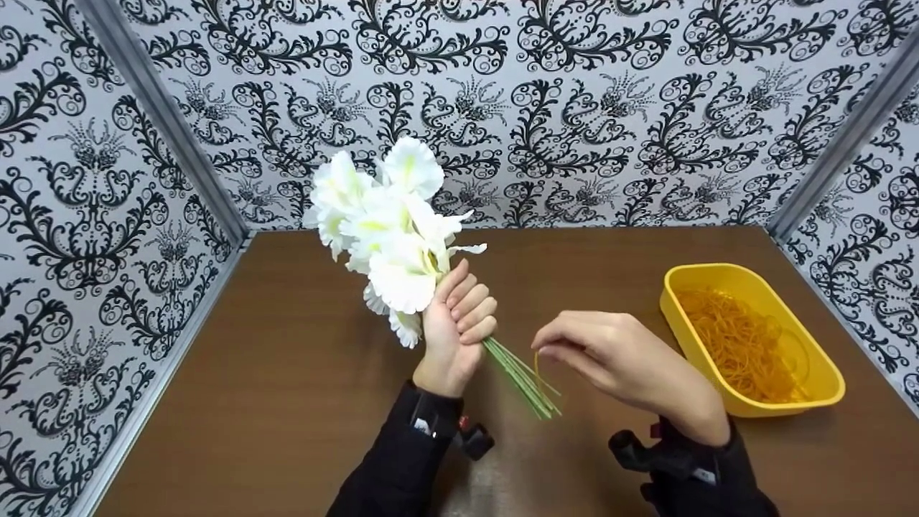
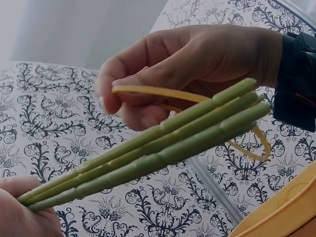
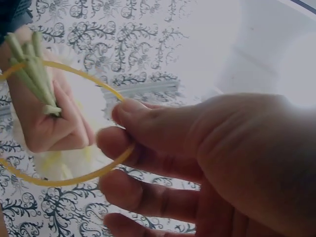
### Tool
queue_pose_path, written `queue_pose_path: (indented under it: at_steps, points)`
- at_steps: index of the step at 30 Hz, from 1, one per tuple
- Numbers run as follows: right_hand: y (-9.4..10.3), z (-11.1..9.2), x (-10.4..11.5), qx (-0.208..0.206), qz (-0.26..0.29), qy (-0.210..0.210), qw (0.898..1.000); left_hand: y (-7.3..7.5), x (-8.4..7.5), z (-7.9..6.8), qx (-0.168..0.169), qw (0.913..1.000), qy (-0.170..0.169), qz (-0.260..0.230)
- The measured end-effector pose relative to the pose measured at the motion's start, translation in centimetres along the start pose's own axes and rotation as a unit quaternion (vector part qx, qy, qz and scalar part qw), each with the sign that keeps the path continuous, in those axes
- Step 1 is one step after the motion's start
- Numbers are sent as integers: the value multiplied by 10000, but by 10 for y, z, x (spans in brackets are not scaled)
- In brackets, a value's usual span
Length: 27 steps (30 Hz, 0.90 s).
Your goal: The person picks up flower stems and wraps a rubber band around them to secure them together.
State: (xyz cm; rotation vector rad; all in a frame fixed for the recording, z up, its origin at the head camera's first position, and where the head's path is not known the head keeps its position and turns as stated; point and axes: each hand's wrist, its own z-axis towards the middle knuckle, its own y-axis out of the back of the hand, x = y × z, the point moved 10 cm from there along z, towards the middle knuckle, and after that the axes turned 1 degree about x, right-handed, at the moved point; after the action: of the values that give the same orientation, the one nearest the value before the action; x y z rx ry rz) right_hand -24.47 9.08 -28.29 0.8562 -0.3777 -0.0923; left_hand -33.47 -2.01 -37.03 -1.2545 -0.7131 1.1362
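Note:
A bunch of white artificial-looking flowers (image 1: 402,237) is in my left hand (image 1: 459,323), whose fingers wrap round the stems just below the petals. Green stems (image 1: 523,377) stick out beneath that fist, slanting down to the right. My right hand (image 1: 610,352) is beside the stem ends, pinching a yellow rubber band (image 3: 74,180) between thumb and index finger. In the left wrist view the rubber band (image 2: 163,92) runs from the fingertips to the stems (image 2: 168,143) and shows again past their ends. I cannot tell whether it fully encircles them.
A yellow plastic tub (image 1: 754,411) stands on the brown table (image 1: 287,402) to the right of my right hand. Many loose rubber bands (image 1: 739,345) lie in it. Black-and-white patterned panels (image 1: 467,108) close off the back and sides.

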Motion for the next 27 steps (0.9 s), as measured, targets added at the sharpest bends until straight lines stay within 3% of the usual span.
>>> queue_pose_path:
  at_steps: [12,18,23,27]
  points:
    - [1,11,-4,-821,-115,-168,9964,4,-6,0,-248,9992,-304,105]
    - [-5,9,-30,-918,-45,-905,9916,1,0,-1,-204,9996,-213,5]
    - [-7,3,-59,-1139,138,-1691,9789,0,5,-2,-138,9998,-125,-75]
    - [-10,0,-75,-1273,422,-2022,9701,-2,6,-3,-32,9997,-115,-201]
